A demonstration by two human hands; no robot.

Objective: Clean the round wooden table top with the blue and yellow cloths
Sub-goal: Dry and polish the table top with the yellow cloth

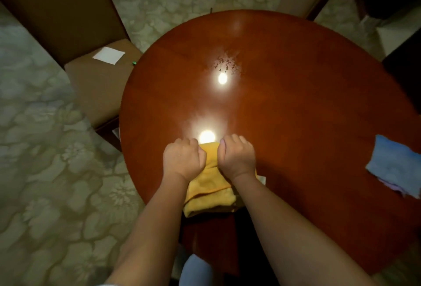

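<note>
At the near edge of the round wooden table [296, 107], I have my left hand [183, 160] and right hand [237, 158] both curled around the folded yellow cloth [210, 192], bunching it to wipe; the blue cloth [394, 164] waits at the right edge.

A room in a home: flowery carpet [57, 149], a round wooden bench [284, 103], and a chair [75, 18] beside it.

Glossy, smooth reddish wooden table top [296, 107] mirroring two lamps; soft, matt yellow cloth [210, 185]; fuzzy blue cloth [394, 162]; patterned matt carpet [45, 149].
</note>
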